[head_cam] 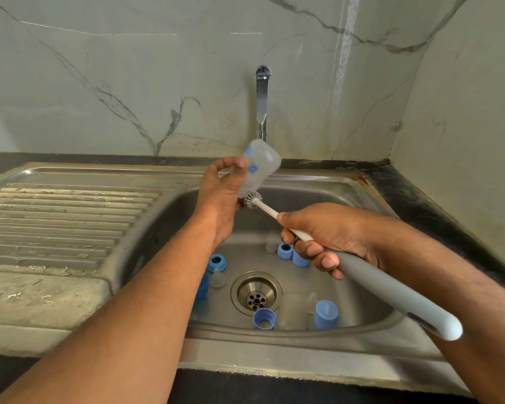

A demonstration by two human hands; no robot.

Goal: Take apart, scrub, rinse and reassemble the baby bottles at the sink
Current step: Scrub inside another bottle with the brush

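My left hand (220, 196) grips a clear baby bottle (261, 164) with blue print, tilted base-up over the sink basin (347, 196). My right hand (330, 237) holds a bottle brush (370, 275) by its grey handle. The brush's grey bristle head (252, 199) sits at the bottle's mouth. On the basin floor lie several blue parts: a ring (216, 262), a collar (285, 251), a threaded ring (264, 318) and a cap (326, 314). A clear teat (218, 277) lies by the left ring, and another clear bottle (292, 310) lies near the drain (256, 294).
A chrome tap (262, 103) rises from the marble wall behind the basin, with no water running. A ribbed steel drainboard (59, 217) stretches to the left. Dark countertop (426, 205) borders the sink at right and along the front.
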